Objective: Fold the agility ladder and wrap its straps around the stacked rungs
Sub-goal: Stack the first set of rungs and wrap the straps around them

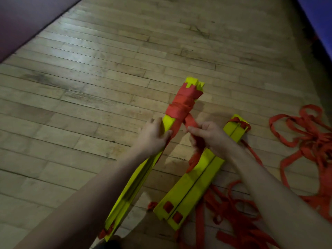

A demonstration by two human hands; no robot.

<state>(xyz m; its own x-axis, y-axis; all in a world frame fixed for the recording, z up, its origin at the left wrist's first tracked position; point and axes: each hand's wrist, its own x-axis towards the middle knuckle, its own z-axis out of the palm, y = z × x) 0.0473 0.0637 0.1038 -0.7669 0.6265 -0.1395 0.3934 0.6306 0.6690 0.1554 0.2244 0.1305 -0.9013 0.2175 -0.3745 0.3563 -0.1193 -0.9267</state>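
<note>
A stack of yellow rungs (136,178) runs from the bottom centre up to the middle of the view, tilted off the floor. Its far end is bound in several turns of red strap (181,103). My left hand (152,135) grips the stack just below the wrapping. My right hand (208,135) holds the loose red strap that leads off the wrapping, fingers curled round it. A second pair of yellow rungs (195,182) lies flat on the floor under my right forearm, with red strap threaded through its near end.
Loose red strap (309,141) lies tangled on the wooden floor (89,105) at the right and lower right. A dark red mat edge (27,24) fills the top left corner. A blue surface (321,20) borders the top right.
</note>
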